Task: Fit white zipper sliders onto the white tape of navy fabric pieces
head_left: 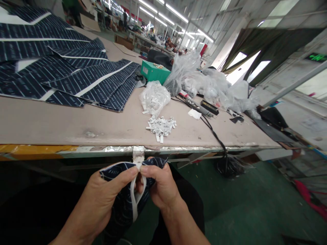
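Observation:
Just below the table's front edge, my left hand (102,194) and my right hand (162,185) pinch a navy printed fabric piece (125,204) between thumbs and fingers. The thumbs nearly meet at its upper edge. A white strip (134,204) on the fabric bends into a narrow loop under the thumbs. Between the thumb tips is a small white bit, too covered to make out. Beyond them, a pile of small white pieces (162,126) lies near the table edge, with a clear plastic bag (154,97) of white pieces behind it.
Stacked navy fabric panels (94,81) with white stripes cover the table's left side. A green box (154,72), crumpled plastic bags (204,83) and a grey handheld tool (198,106) stand toward the back and right. A black cable (216,136) hangs over the table's front edge (97,149).

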A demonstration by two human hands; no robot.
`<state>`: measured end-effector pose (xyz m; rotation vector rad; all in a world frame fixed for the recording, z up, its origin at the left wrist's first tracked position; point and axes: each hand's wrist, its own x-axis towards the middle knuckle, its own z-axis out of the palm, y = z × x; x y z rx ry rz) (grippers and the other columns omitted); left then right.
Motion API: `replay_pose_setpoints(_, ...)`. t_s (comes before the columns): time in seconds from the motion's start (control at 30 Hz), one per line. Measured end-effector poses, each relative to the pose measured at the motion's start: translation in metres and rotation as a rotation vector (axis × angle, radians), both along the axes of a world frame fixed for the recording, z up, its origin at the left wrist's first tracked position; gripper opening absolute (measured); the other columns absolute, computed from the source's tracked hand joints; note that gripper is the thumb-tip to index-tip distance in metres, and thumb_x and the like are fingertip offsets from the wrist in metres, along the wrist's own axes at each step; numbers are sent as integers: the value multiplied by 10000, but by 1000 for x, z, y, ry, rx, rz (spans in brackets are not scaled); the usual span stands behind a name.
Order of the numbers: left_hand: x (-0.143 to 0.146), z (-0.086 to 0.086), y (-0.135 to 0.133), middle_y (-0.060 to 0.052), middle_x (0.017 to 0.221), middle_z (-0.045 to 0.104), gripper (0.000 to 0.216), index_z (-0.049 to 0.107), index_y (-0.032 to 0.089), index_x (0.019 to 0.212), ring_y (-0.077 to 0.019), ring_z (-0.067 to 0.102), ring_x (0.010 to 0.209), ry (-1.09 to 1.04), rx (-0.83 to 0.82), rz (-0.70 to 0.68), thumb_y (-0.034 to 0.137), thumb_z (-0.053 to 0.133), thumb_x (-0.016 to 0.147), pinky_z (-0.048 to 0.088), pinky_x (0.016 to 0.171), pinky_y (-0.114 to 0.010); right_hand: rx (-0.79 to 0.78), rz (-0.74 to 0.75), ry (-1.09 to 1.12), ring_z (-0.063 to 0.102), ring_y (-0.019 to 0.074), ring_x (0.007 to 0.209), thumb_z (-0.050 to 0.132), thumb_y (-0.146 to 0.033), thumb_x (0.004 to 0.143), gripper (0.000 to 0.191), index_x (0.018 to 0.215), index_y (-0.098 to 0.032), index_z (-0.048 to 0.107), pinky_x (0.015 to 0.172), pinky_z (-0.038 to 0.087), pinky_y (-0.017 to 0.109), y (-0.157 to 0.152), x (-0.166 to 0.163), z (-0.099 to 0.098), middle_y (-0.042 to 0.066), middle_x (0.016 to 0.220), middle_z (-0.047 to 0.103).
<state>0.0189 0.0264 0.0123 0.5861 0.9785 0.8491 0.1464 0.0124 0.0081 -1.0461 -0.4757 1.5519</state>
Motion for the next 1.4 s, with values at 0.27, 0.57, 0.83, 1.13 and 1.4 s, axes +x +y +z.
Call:
replay_pose_setpoints(0.27,-21,-16,-15,26,595,594,444,693,185,656,-141,509,562,263,198,-139,600,820,749,433,509,-212,160,98,-418,509,95,587,885,-387,721,284,817,-162,741,585,410,207,-24,31,-11,-30,669,656)
replay_pose_setpoints(0.57,-20,-10,-26,18,592,614,417,719,203,629,-146,518,580,331,243,-84,591,826,739,432,536,-208,167,68,-434,492,111,561,852,-379,726,243,728,-164,738,563,407,230,-31,31,-1,-18,619,641)
replay_pose_setpoints(0.83,-20,5,-29,23,835,803,279,775,284,846,-214,704,803,437,319,17,388,921,631,534,719,-213,227,30,-510,519,124,589,811,-341,762,194,716,-170,732,568,438,233,-40,26,3,-9,646,651)
replay_pose_setpoints(1.13,-23,13,-28,10,773,820,345,722,263,891,-222,736,742,382,384,60,356,931,633,547,716,-258,313,-78,-508,532,137,605,823,-302,746,149,692,-188,743,594,450,256,-49,8,-1,-11,651,658)
replay_pose_setpoints(1.4,-32,24,-47,50,661,705,225,732,264,792,-187,637,614,446,485,-4,306,889,636,484,560,-239,407,-227,-498,546,133,601,798,-245,765,90,698,-213,746,576,448,244,-61,-7,12,-29,647,637)
